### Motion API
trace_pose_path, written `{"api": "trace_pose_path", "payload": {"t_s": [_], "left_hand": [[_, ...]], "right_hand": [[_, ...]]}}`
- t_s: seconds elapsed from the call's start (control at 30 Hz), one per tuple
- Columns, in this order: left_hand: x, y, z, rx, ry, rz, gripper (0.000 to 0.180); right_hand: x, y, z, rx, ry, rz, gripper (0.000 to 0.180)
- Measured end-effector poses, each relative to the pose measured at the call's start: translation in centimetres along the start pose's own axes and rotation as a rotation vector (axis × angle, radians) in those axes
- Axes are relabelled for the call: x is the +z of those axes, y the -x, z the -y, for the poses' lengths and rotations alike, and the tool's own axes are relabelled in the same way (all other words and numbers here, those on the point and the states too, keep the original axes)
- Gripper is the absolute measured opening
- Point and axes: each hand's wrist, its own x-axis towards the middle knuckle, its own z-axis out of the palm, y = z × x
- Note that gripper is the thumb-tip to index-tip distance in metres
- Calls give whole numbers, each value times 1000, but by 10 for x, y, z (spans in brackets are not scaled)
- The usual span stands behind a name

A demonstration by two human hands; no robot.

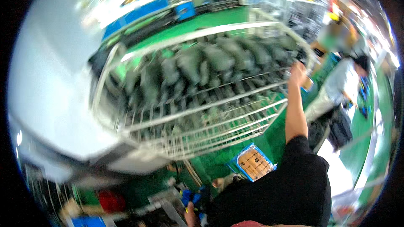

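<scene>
Ahead of me stands a white wire rack (185, 122), with a row of dark grey moulded parts (219, 59) leaning side by side in it. My right hand (298, 73) reaches out to the rack's right end. Its fingers look closed beside a small dark piece there, but blur hides what they hold. A small brownish thing (308, 85) shows just beside that hand. Low in the view, my left hand (191, 215) shows only in part, its fingers closed on a blue and black object (194, 197) whose kind I cannot make out.
A blue-edged tray or box with a brown face (255, 162) lies below the rack. At right, a person in a light shirt (338, 82) bends near the green floor (210, 20). A large pale panel (50, 84) stands at left, and blue-fronted benches (136, 14) line the back.
</scene>
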Motion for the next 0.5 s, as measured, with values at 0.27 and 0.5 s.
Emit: {"api": "trace_pose_path", "payload": {"t_s": [0.27, 0.5], "left_hand": [[-96, 233, 124, -135, 466, -233, 46], [-69, 339, 267, 191, 1566, -646, 40]], "right_hand": [[-32, 396, 51, 550, 295, 799, 31], [29, 579, 84, 417, 259, 1879, 35]]}}
